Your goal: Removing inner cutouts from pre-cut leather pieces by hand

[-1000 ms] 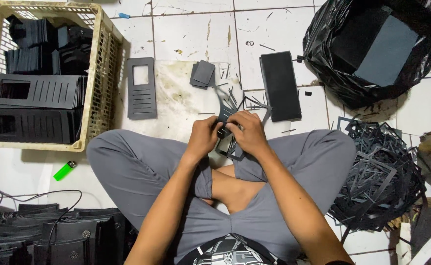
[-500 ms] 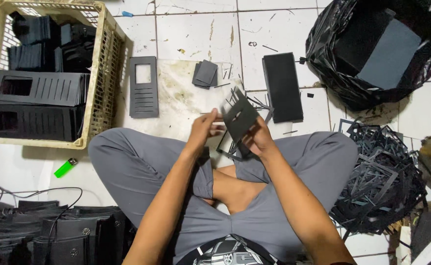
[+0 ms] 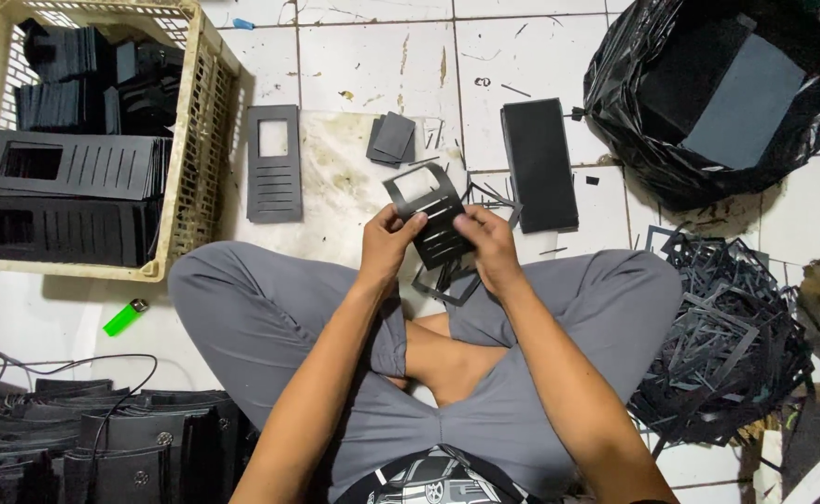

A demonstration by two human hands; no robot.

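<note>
A thin black die-cut panel (image 3: 433, 217) with a rectangular window and slots is raised above my crossed legs. My left hand (image 3: 388, 245) pinches its left edge and my right hand (image 3: 487, 245) grips its right side. A black leftover frame strip (image 3: 447, 283) hangs under the panel between my hands. Another finished slotted panel (image 3: 273, 164) lies flat on the floor to the left, and small black cut-out squares (image 3: 392, 139) lie just beyond the held panel.
A cream plastic crate (image 3: 201, 131) of stacked black panels stands at the left. A black flat stack (image 3: 539, 164) lies right of centre, a black bag (image 3: 708, 93) at top right, a scrap heap (image 3: 736, 336) at right. A green lighter (image 3: 125, 317) and cables lie at the left.
The panel has come up from my lap and turned flat toward the camera, its window now at the top. Both hands have spread to its two sides.
</note>
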